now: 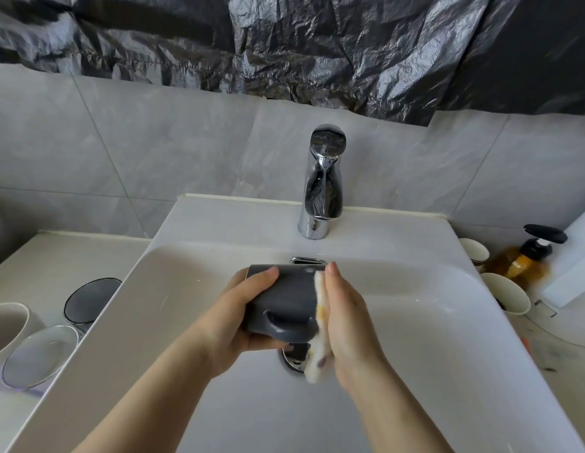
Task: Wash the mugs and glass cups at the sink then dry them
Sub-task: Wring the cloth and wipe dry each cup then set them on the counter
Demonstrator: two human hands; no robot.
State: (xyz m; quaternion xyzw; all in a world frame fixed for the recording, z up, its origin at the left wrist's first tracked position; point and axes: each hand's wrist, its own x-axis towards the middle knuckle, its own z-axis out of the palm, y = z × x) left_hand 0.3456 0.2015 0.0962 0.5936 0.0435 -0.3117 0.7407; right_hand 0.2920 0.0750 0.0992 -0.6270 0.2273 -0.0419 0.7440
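Over the white sink [415, 338] my left hand [232, 318] grips a dark grey mug [284, 299] lying on its side, handle toward me. My right hand [346, 315] presses a pale sponge with yellow marks [318, 341] flat against the mug's right end, fingers straight. On the left counter stand a clear glass cup [39, 356], a dark glass cup [90, 300] and a beige mug [7, 325]. Two white mugs, one near [506, 294] and one farther back [475, 251], stand on the right counter.
A chrome tap [322, 188] stands behind the basin; no water runs from it. The chrome drain [296, 358] lies under the mug. An amber soap pump bottle [526, 259] stands at the right. Grey tiles and black plastic sheeting cover the wall.
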